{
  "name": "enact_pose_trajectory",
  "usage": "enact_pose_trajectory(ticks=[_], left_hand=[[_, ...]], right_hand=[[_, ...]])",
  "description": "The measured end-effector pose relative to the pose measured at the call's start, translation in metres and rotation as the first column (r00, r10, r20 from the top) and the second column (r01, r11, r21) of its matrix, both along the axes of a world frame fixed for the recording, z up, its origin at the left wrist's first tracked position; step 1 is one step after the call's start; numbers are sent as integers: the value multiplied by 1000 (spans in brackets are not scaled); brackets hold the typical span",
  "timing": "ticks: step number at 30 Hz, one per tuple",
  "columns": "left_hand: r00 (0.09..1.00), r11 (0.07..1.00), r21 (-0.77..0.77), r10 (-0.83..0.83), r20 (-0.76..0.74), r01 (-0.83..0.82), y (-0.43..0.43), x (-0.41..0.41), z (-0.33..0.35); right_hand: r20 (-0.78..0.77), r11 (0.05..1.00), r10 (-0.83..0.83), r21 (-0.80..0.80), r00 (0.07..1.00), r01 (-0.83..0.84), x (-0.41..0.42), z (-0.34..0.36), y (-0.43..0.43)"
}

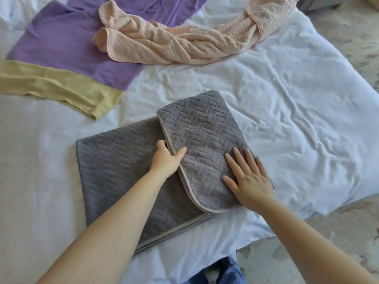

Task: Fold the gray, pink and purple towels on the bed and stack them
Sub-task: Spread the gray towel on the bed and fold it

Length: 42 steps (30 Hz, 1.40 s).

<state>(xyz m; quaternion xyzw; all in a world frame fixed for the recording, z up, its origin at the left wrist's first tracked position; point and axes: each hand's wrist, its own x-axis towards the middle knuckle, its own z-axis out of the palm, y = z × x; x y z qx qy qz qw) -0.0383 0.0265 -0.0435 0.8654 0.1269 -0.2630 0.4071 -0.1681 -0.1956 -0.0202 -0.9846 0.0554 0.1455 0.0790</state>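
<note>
Risk lies in the skewed flap of the gray towel (114, 171), near on the bed (287, 119): my left hand (167, 158) pinches its edge, my right hand (249, 179) presses flat. Pulled crooked, I expect uneven edges.

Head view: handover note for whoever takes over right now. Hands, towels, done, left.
Left hand: pinches the edge of the gray towel's folded-over flap, thumb on top.
Right hand: flat on that flap, fingers straight, pressing it down.
Gray towel: near edge of the bed, partly folded, with the right part laid over the rest.
Pink towel: crumpled at the far side, one end lying on the purple towel.
Purple towel: at the far left, mostly spread out, not folded.
Done: gray fold under way.
Left: finish the gray towel, fold the pink and purple ones, stack all three.
</note>
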Motion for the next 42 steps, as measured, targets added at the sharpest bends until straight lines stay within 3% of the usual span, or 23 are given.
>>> enact_pose_trajectory(ticks=[3,9,11,13,15,17,21,23,25,29,31,33,35,38,42], left_hand=[[997,1000,24,10,75,-12,-4,-21,-3],[945,979,24,191,265,-204,9,-50,17],[904,962,124,178,390,-243,25,-66,21],[867,891,323,135,480,-318,47,-84,21],[869,765,480,206,449,-430,71,-105,20],[864,667,549,375,335,-503,95,-125,20],[773,628,575,634,13,-525,124,-158,21],[709,656,489,698,-104,-575,134,-166,22],[643,654,299,751,-150,-694,140,-170,25],[592,591,-64,806,6,-804,134,-167,46],[636,649,-179,761,129,-740,119,-158,69],[724,755,-232,655,216,-614,94,-141,94],[796,845,-248,531,290,-474,66,-123,114],[876,926,-293,336,347,-239,9,-101,131],[938,977,-196,-9,348,82,-65,-92,127]], right_hand=[[-49,999,24,-45,998,-26,-20,-17,-9],[137,994,-7,109,991,-9,1,2,-1],[140,989,85,112,986,-101,14,3,12],[115,965,237,90,965,-247,22,-3,29],[83,925,372,53,924,-377,26,-12,44],[52,915,401,34,915,-403,31,-22,53],[5,930,365,36,931,-365,38,-35,60],[-14,929,368,26,930,-368,41,-37,63],[-33,929,371,22,928,-371,42,-37,65],[-71,919,388,105,919,-380,49,-28,64],[-44,893,370,291,928,-342,55,-19,59],[-39,810,233,560,972,-172,64,-7,45],[-137,647,33,758,990,83,72,8,32],[-287,435,-144,841,947,321,82,27,9],[-561,90,-141,814,816,574,95,36,-32]])
